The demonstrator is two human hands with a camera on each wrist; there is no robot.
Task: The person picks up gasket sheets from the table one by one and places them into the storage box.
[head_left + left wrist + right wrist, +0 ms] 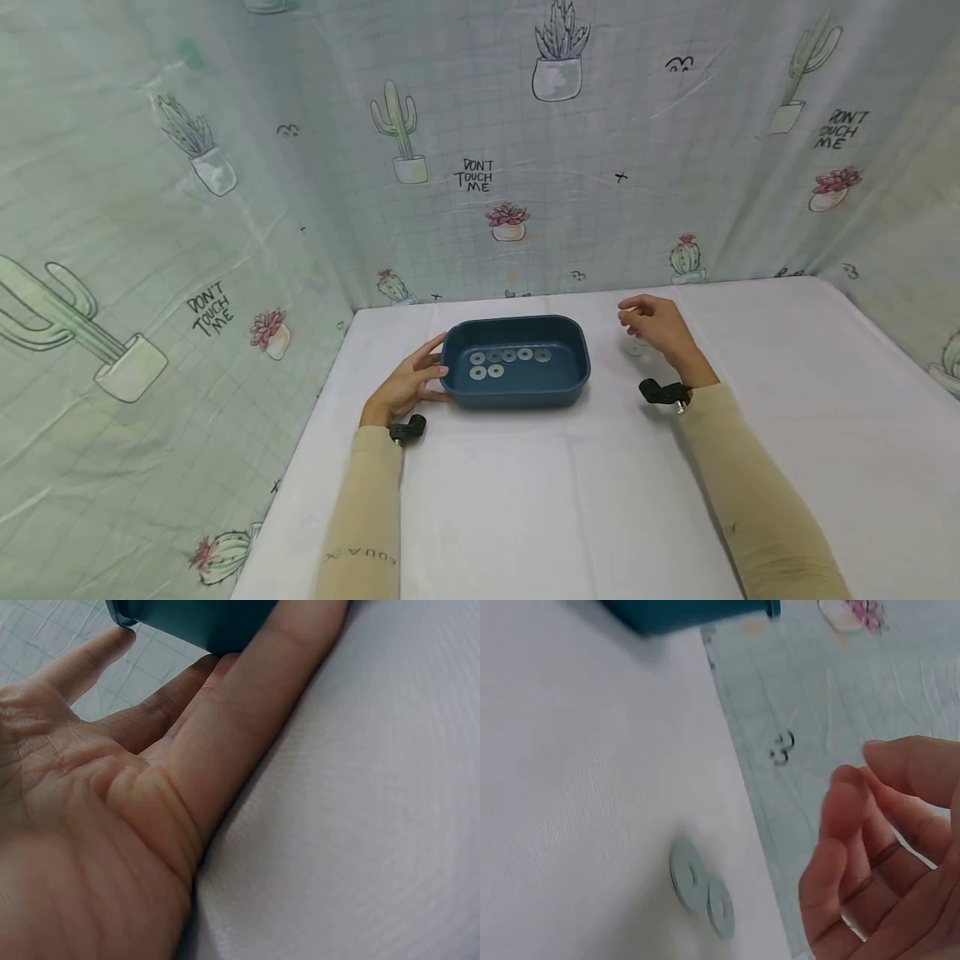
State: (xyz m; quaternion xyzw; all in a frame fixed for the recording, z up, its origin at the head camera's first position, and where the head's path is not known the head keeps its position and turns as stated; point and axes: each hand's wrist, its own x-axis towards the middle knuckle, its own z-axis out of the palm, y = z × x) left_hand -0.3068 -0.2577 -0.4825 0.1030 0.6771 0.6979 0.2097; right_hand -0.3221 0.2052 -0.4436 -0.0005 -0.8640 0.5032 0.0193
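A dark blue rectangular tray (pixel 517 400) rests on the white table, with several flat metal washers (pixel 477 372) on its floor. At its left end my left hand (pixel 405 383) holds the tray, one finger over the rim and others against the outer wall. The left wrist view shows the hand's long fingers against the tray's side (pixel 202 622). To the right of the tray my right hand (pixel 660 325) hovers above the table, its fingers loosely bent and nothing seen between them. Below it, two washers (pixel 688 875) lie on the table, one partly overlapping the other.
The white tablecloth (pixel 510 500) spreads under everything. Behind the table and along its left side hangs a pale green curtain (pixel 315 208) printed with cacti. Each wrist carries a small black camera (pixel 663 392).
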